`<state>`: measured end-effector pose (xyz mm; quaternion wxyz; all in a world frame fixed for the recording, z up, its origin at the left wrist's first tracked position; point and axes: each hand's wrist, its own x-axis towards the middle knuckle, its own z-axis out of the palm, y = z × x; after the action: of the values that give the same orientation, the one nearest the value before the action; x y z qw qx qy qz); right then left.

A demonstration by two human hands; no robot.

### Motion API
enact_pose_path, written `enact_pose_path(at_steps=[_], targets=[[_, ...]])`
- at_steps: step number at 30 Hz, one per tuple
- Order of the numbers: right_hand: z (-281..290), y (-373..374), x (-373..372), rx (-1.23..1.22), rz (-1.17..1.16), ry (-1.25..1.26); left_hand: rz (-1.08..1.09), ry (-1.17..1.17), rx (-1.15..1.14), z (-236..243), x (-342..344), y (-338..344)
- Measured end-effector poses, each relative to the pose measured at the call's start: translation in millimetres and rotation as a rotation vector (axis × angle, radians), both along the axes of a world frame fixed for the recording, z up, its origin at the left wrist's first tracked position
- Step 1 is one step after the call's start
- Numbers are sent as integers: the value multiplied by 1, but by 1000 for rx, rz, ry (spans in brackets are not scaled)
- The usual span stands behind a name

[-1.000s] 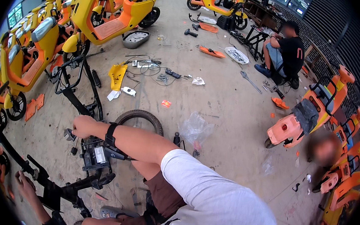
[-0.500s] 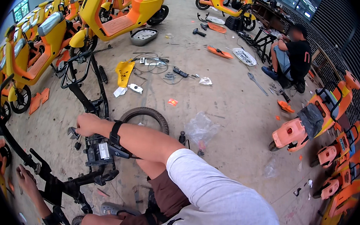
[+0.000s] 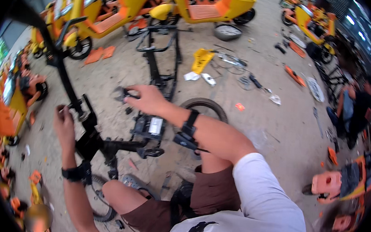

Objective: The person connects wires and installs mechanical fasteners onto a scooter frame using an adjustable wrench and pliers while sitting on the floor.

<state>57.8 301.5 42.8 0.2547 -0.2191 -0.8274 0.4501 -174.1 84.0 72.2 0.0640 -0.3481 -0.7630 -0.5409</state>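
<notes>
My right hand (image 3: 147,99) is closed round an adjustable wrench (image 3: 120,94), its grey jaws sticking out past the thumb on the left. Below it lies the bare black scooter frame (image 3: 156,76), with a black box bearing a white label (image 3: 155,125). My left hand (image 3: 65,126) is held up just left of the frame's steering column (image 3: 90,121). Its fingers are curled together at the tips, and what they hold, if anything, is too small to make out. A wheel (image 3: 104,212) is partly visible below the column.
A loose tyre (image 3: 221,110) lies beyond my right forearm. Yellow and orange scooters (image 3: 202,12) line the back and left. A yellow panel (image 3: 202,60), cables and tools are strewn across the floor. At far right a person (image 3: 356,107) sits low by another frame.
The view has swung left, so the scene sits further right. My right hand with the wrench has moved toward the steering column. My left hand has risen, its fingers now more curled.
</notes>
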Motion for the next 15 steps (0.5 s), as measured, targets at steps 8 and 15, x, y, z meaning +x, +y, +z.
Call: enact_pose_path(at_steps=[8,15], targets=[[24,-40,-27,43,67,183,24,2,16,20,23,-3],[37,-53,-50,182,36,199,29,-44,26,21,26,-2]])
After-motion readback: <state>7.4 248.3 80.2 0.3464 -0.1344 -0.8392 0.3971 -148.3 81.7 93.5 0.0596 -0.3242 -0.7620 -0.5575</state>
